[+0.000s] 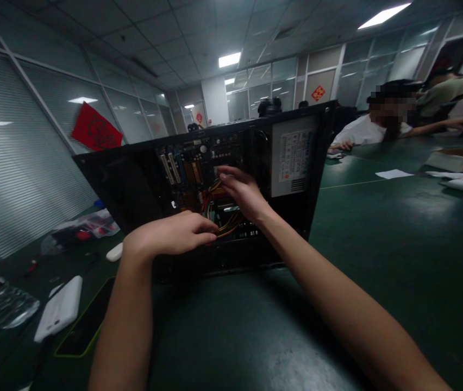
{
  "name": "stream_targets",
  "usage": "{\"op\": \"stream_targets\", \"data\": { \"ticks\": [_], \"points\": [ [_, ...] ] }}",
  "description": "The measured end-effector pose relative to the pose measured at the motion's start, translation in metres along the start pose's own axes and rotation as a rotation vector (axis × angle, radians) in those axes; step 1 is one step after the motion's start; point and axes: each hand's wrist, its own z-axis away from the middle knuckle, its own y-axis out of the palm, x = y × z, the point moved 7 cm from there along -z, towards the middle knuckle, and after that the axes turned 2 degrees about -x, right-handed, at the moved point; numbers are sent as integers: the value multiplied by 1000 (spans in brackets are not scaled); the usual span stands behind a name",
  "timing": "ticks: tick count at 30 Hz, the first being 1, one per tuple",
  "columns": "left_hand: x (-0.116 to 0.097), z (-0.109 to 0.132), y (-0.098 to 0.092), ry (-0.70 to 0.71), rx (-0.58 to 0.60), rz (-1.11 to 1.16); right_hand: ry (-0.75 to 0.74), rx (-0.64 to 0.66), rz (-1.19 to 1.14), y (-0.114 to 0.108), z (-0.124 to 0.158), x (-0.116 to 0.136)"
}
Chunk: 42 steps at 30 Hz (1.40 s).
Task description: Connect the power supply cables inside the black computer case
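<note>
A black computer case (231,255) stands with its side uncovered. Inside it are a motherboard (194,155) with white slots, a silver power supply (291,157) carrying a label, and a bundle of yellow, red and black power cables (229,224). My left hand (174,233) reaches in low, thumb and fingers closed around the lower cables. Higher up, my right hand (243,193) has its fingertips together at the upper end of the bundle, beside the motherboard. Exactly what those fingertips pinch is partly hidden.
On the left of the green table (357,244) lie a plastic bag (80,231), a water bottle (3,298), a white device (59,307) and a green-edged phone (87,323). To the right are a paper sheet (394,174) and an open box (460,161). People sit beyond.
</note>
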Motion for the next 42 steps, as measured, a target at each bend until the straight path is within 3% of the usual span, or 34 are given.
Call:
{"op": "stream_targets", "data": {
  "ticks": [6,17,26,31,35,39,42],
  "points": [
    [11,-3,-1,-9,-32,-4,-33,65,16,2,1,-1],
    [10,1,-7,-8,-30,29,-13,144,82,7,5,-6],
    [20,6,-21,-84,-189,-87,-33,44,33,9,7,16],
    [8,4,-32,-3,-291,-61,0,65,-43,6,7,20],
    [-5,18,-51,38,-473,-10,78,95,-161,6,6,14],
    [-8,43,-74,-11,-813,-3,250,114,-181,6,7,3],
    [-9,59,-85,-27,-1058,23,360,179,-48,6,11,1]
  ]
}}
